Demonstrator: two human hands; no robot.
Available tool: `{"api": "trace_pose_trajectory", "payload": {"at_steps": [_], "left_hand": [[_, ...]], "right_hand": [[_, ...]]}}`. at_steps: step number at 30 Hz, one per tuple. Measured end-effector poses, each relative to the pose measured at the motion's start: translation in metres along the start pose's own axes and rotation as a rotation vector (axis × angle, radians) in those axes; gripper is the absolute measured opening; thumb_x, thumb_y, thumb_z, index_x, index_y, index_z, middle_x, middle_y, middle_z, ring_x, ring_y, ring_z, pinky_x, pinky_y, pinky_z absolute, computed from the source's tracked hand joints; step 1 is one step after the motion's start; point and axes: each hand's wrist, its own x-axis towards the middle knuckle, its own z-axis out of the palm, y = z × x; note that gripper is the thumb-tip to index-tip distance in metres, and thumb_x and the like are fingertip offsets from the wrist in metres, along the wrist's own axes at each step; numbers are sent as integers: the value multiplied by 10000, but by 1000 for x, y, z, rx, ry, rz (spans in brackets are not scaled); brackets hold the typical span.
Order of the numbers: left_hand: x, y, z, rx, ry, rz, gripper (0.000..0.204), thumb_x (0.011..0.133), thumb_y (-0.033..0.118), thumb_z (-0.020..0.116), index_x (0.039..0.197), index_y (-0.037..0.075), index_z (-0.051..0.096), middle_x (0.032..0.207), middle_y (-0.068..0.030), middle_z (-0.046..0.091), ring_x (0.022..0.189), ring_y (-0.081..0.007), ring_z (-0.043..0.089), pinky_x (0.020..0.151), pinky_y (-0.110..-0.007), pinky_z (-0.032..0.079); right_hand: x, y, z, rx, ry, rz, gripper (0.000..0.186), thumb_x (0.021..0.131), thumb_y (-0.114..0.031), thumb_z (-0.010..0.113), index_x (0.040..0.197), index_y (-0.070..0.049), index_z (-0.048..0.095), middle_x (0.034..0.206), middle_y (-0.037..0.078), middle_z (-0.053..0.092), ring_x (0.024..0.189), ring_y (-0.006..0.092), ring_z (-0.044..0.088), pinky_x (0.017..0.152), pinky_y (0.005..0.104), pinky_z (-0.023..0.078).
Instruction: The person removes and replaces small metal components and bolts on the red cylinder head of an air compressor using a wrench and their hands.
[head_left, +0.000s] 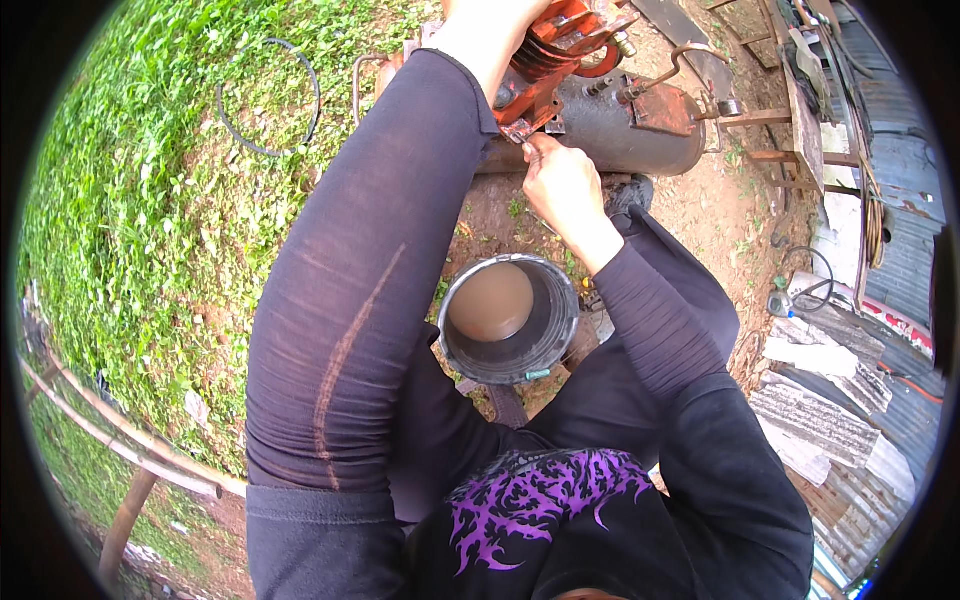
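An air compressor with a finned, worn red-orange pump [540, 75] on a dark, cylindrical tank [640, 140] lies across the far middle. My left hand [490, 30] reaches past the near left side of the pump. Its fingers run out at the top edge of the head view, so their grip is hidden. At the pump's lower mounting foot, my right hand [567, 185] is closed, thumb and fingers pinched together. What it pinches is too small to make out. Between my legs stands a dark bucket [548, 350] holding brown, murky water [490, 302].
A thin dark hoop [318, 105] lies on the grass at the left. Wooden poles [130, 440] cross the lower left. Along the right are corrugated metal sheets [905, 290], weathered boards [815, 420] and a coiled cable [875, 230]. A bent pipe [665, 72] rises above the tank.
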Motion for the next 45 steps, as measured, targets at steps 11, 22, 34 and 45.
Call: {"api": "trace_pose_trajectory", "payload": {"at_steps": [11, 22, 34, 45], "left_hand": [[5, -9, 2, 9, -3, 15, 326, 881, 209, 818, 1075, -46, 756, 987, -142, 779, 909, -202, 727, 807, -332, 545], [-3, 7, 2, 77, 13, -59, 355, 885, 214, 813, 1100, -58, 733, 1038, -164, 768, 940, -209, 720, 819, -338, 544], [0, 0, 2, 29, -12, -22, 301, 885, 190, 812, 1062, -45, 746, 991, -140, 775, 920, -189, 722, 813, -317, 542], [-6, 8, 0, 20, -20, -18, 298, 892, 180, 800, 1068, -55, 750, 990, -154, 779, 900, -198, 731, 802, -321, 545]], "right_hand": [[8, -10, -2, -60, -7, 103, 228, 987, -229, 583, 953, -38, 703, 824, 285, 697, 853, 482, 703, 784, 563, 553], [9, -5, -3, -72, 16, 78, 214, 987, -241, 596, 995, -56, 704, 820, 279, 702, 839, 474, 709, 777, 568, 560], [7, -5, -3, -73, 18, 74, 214, 987, -239, 598, 967, -52, 700, 819, 285, 699, 832, 483, 704, 766, 568, 559], [-16, -2, 12, -50, -47, 11, 217, 992, -244, 586, 970, -58, 695, 806, 269, 707, 806, 465, 719, 742, 554, 571]]}}
